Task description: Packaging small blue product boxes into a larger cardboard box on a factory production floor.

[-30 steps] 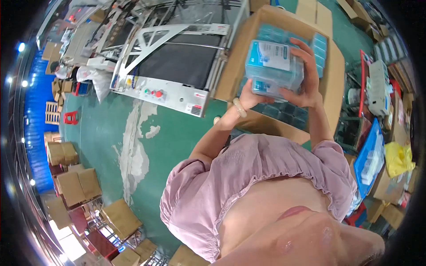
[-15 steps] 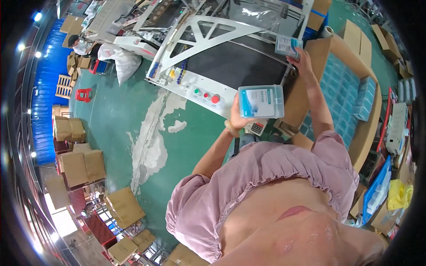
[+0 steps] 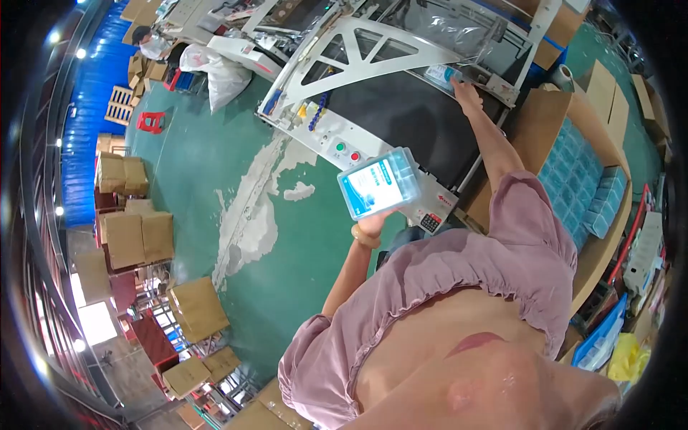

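Observation:
My left hand [image 3: 372,222] is closed around the lower edge of a clear plastic box [image 3: 380,184] with a blue-and-white label, holding it up over the near edge of the machine. Out over the machine's black bed [image 3: 401,107], my right hand [image 3: 467,98] grips a similar, smaller-looking plastic box [image 3: 440,75] by its right end. That box is just below the white slotted arm [image 3: 358,61] of the machine. Whether it touches the bed, I cannot tell.
To my right stands an open cardboard carton [image 3: 609,244] holding rows of blue-tinted plastic boxes [image 3: 570,172]. The machine's front panel [image 3: 326,136] has coloured buttons. A red stool [image 3: 150,122] and stacked cartons [image 3: 127,240] are on the left; a person [image 3: 152,46] is far off.
My right hand has carried its box leftward from the carton side to over the black bed. My left hand has shifted left and tilted its box. The view has turned slightly.

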Tool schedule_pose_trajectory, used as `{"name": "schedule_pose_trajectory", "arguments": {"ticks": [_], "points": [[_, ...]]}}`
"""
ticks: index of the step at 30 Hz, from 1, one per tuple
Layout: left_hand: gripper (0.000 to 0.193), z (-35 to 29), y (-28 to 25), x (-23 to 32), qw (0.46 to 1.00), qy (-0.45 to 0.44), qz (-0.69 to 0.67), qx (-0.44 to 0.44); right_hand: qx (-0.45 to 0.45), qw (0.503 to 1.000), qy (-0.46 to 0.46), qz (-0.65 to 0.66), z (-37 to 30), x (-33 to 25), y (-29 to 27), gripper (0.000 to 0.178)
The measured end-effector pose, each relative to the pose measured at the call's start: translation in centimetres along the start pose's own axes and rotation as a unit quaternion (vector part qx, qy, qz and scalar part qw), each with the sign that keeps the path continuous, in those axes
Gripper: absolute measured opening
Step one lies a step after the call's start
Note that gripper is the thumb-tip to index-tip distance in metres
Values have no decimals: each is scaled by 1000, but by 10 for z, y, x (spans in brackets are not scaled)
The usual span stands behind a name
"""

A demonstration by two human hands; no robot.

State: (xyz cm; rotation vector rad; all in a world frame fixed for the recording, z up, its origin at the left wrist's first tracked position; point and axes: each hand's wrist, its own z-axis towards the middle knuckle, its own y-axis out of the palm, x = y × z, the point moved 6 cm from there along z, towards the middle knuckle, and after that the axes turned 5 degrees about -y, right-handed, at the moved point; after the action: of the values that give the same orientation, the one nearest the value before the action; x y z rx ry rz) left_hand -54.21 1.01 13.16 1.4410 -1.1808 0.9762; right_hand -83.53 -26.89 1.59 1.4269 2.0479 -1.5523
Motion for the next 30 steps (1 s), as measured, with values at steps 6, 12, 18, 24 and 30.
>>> {"name": "schedule_pose_trajectory", "arguments": {"ticks": [6,12,18,24,30], "points": [[60,1,0,2,998,24,35,47,-202,838,-376,340,-129,-72,-2,58],[88,20,16,-24,998,51,-21,21,-161,622,-764,61,-341,-115,-113,78],[93,18,49,-10,994,107,-6,-33,-143,630,-763,9,-347,-94,-119,72],[100,7,62,-8,996,87,-27,0,-142,744,-400,517,-227,-36,-140,57],[81,-11,37,-20,999,41,-11,34,-243,646,-313,652,-147,-19,-158,36]]}}
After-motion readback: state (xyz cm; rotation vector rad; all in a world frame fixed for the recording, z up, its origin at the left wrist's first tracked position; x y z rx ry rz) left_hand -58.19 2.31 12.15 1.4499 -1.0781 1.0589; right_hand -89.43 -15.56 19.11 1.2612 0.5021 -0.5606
